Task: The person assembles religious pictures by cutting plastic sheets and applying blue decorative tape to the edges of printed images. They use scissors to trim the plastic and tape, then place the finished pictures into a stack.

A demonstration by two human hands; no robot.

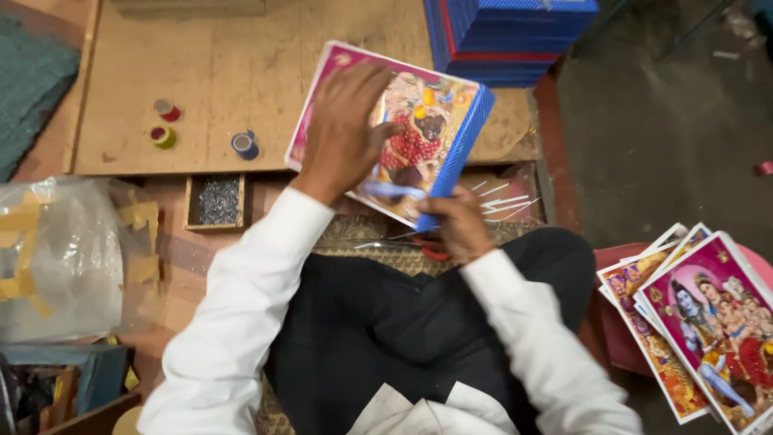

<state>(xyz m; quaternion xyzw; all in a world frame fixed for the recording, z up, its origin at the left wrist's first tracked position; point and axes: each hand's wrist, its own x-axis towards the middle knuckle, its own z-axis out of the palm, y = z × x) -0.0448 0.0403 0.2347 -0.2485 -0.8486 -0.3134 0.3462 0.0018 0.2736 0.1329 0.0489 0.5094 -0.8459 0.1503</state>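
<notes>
Hands first: your left hand [348, 121] lies flat with fingers spread on the face of the picture [403, 133], pressing it down near its left half, while your right hand [457, 221] grips the lower corner of the blue strip [459, 157] that runs along the picture's right edge (fingers curled around it, thumb side hidden, so how tightly you cannot tell). Picture itself is tilted, resting over the front edge of the wooden board [225, 72] and above your lap.

On the board, well to the left of the picture, sit three small tape rolls: a red one [167, 109], a green-and-red one [163, 136] and a blue one [245, 144]. Just under the board's front edge is a small open box of metal pins [218, 201]. A stack of blue-edged frames [507, 36] stands at the board's far right corner. Scissors with red handles [419, 242] lie under your right wrist. A pile of prints [700, 322] rests on a red stool at your right, and a clear plastic bag [56, 258] sits at your left.
</notes>
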